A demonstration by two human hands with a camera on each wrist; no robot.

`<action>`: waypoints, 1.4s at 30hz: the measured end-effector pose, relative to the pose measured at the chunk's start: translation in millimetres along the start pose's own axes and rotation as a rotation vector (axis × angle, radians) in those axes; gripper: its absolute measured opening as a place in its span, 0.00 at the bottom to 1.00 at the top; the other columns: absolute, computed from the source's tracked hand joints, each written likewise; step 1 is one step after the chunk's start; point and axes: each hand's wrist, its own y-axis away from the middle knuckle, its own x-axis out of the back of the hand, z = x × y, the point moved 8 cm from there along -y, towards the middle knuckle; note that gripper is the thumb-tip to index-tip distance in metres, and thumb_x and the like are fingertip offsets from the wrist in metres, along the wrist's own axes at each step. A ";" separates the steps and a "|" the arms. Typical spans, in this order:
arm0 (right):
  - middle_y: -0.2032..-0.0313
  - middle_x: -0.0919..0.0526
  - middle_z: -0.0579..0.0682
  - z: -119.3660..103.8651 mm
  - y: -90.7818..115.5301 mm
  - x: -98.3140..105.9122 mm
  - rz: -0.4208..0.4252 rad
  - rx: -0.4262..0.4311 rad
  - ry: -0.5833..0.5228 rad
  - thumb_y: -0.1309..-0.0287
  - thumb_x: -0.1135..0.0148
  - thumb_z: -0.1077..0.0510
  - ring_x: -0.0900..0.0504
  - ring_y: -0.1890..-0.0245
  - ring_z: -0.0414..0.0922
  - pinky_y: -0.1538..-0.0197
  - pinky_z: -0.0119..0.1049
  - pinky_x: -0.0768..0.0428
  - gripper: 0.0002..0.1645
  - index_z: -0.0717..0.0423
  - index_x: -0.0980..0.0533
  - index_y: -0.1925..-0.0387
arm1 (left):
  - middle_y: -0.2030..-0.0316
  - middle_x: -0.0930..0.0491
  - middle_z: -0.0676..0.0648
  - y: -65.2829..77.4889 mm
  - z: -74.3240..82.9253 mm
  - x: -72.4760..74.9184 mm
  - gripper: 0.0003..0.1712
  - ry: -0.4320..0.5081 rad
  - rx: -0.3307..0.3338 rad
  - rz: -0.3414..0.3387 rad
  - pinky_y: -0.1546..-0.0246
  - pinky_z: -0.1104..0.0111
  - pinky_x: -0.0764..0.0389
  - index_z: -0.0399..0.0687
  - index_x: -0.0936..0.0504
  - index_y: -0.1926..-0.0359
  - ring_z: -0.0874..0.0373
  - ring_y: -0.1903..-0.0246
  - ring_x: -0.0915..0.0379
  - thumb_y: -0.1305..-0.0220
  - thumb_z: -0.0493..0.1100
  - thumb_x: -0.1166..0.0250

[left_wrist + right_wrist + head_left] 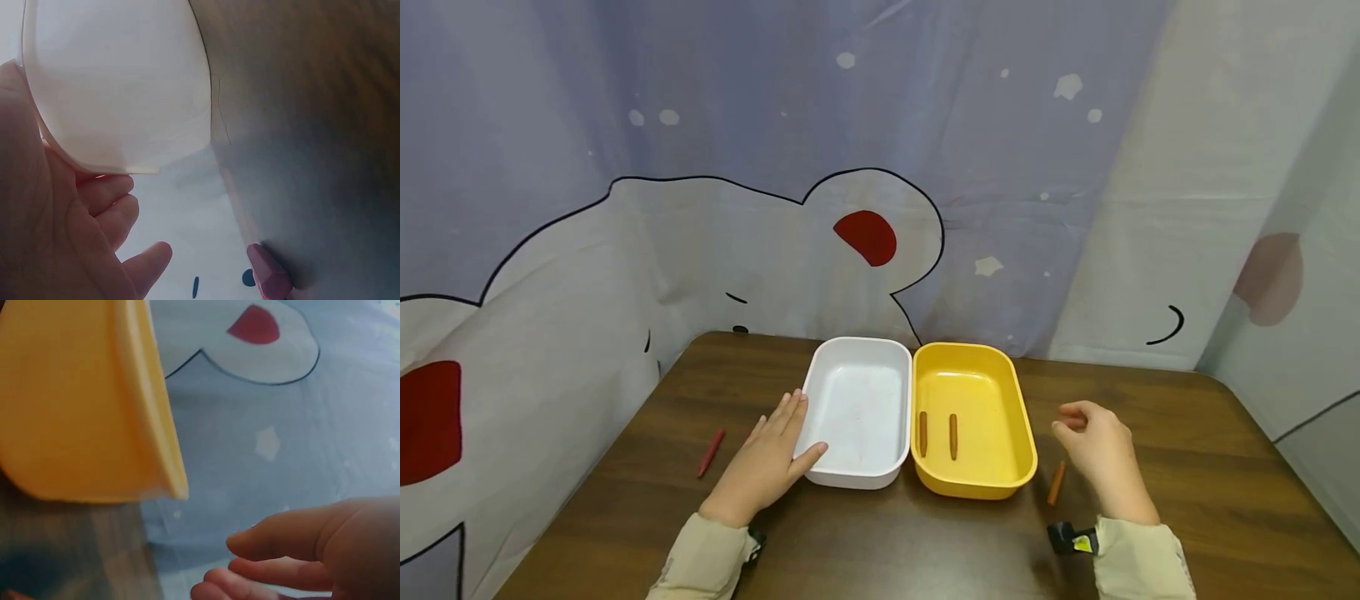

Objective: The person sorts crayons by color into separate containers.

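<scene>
My left hand rests against the left rim of the white tray, its fingers extended and the thumb over the near corner. In the left wrist view, that hand's fingers lie along the tray's outer side. Right of the yellow tray, my right hand hovers with loosely bent fingers and holds nothing. An orange-brown crayon-like stick lies on the table just beneath it. Two brown sticks lie inside the yellow tray, toward its left side. The white tray holds nothing.
A red stick lies on the wooden table left of my left hand. The two trays stand side by side near the table's back edge. A printed curtain hangs behind the table and along its sides.
</scene>
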 end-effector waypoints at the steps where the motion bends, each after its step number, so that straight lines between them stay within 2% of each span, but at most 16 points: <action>1: 0.55 0.14 0.68 3.1 -1.0 -1.6 -0.018 -0.012 0.009 0.37 0.40 0.60 0.17 0.53 0.66 0.50 0.59 0.20 0.23 0.74 0.24 0.46 | 0.23 0.47 0.35 0.4 0.0 0.7 0.46 0.002 0.001 0.002 0.29 0.39 0.45 0.31 0.44 0.24 0.40 0.23 0.54 0.25 0.62 0.45; 5: 0.58 0.14 0.69 18.6 -5.8 -9.5 -0.085 -0.071 0.049 0.38 0.38 0.57 0.16 0.57 0.66 0.52 0.59 0.20 0.26 0.76 0.26 0.46 | 0.23 0.48 0.36 1.3 1.0 2.6 0.46 0.008 0.000 0.007 0.29 0.38 0.44 0.31 0.43 0.24 0.39 0.23 0.53 0.25 0.62 0.44; 10: 0.63 0.17 0.69 33.0 -5.9 -18.7 -0.160 -0.144 0.062 0.39 0.35 0.57 0.16 0.71 0.54 0.62 0.51 0.17 0.24 0.77 0.26 0.53 | 0.23 0.48 0.36 0.8 1.3 2.4 0.46 0.006 0.000 0.006 0.29 0.38 0.44 0.31 0.43 0.24 0.39 0.23 0.53 0.25 0.61 0.44; 12: 0.67 0.19 0.66 37.6 -4.0 -22.4 -0.186 -0.167 0.049 0.40 0.35 0.57 0.18 0.77 0.50 0.68 0.45 0.17 0.22 0.76 0.26 0.58 | 0.23 0.47 0.36 0.6 1.1 1.8 0.46 0.005 0.000 0.005 0.29 0.38 0.44 0.31 0.43 0.24 0.39 0.23 0.53 0.25 0.62 0.44; 15: 0.78 0.23 0.57 45.3 -1.3 -29.5 -0.227 -0.197 0.040 0.43 0.34 0.58 0.21 0.83 0.46 0.76 0.37 0.18 0.15 0.68 0.26 0.74 | 0.23 0.48 0.36 0.5 0.8 0.7 0.46 0.006 0.002 0.001 0.29 0.38 0.44 0.31 0.43 0.24 0.39 0.23 0.53 0.25 0.62 0.44; 19: 0.88 0.32 0.47 52.0 0.6 -35.8 -0.259 -0.206 0.059 0.46 0.34 0.58 0.25 0.88 0.43 0.80 0.32 0.21 0.21 0.57 0.29 0.89 | 0.23 0.48 0.36 0.5 0.6 -0.2 0.46 0.003 0.002 -0.001 0.29 0.38 0.44 0.31 0.43 0.24 0.39 0.24 0.53 0.25 0.62 0.44; 28: 0.84 0.24 0.53 55.3 0.3 -38.9 -0.282 -0.231 0.083 0.44 0.31 0.55 0.27 0.89 0.41 0.80 0.30 0.23 0.18 0.62 0.16 0.85 | 0.23 0.46 0.35 0.0 1.1 1.0 0.46 0.002 0.000 0.007 0.29 0.39 0.43 0.31 0.43 0.24 0.39 0.24 0.53 0.25 0.61 0.44; 32: 0.84 0.25 0.51 54.0 0.3 -39.0 -0.267 -0.218 0.091 0.46 0.30 0.56 0.26 0.89 0.41 0.81 0.30 0.23 0.19 0.63 0.20 0.86 | 0.24 0.46 0.35 0.2 1.3 1.3 0.46 0.001 0.001 0.004 0.29 0.39 0.43 0.31 0.43 0.24 0.39 0.24 0.53 0.25 0.61 0.44; 36: 0.86 0.27 0.50 53.1 0.0 -37.9 -0.243 -0.204 0.105 0.48 0.31 0.57 0.25 0.89 0.41 0.81 0.30 0.22 0.19 0.60 0.26 0.88 | 0.23 0.47 0.35 0.4 1.3 1.2 0.46 -0.003 0.000 0.005 0.29 0.39 0.43 0.31 0.43 0.24 0.39 0.24 0.53 0.25 0.61 0.44; 42: 0.91 0.26 0.47 52.8 -0.7 -38.5 -0.236 -0.177 0.087 0.49 0.39 0.61 0.27 0.89 0.41 0.80 0.30 0.24 0.21 0.57 0.26 0.94 | 0.24 0.46 0.35 0.8 1.2 1.3 0.46 -0.002 -0.005 0.013 0.30 0.39 0.43 0.30 0.43 0.24 0.39 0.24 0.53 0.25 0.61 0.44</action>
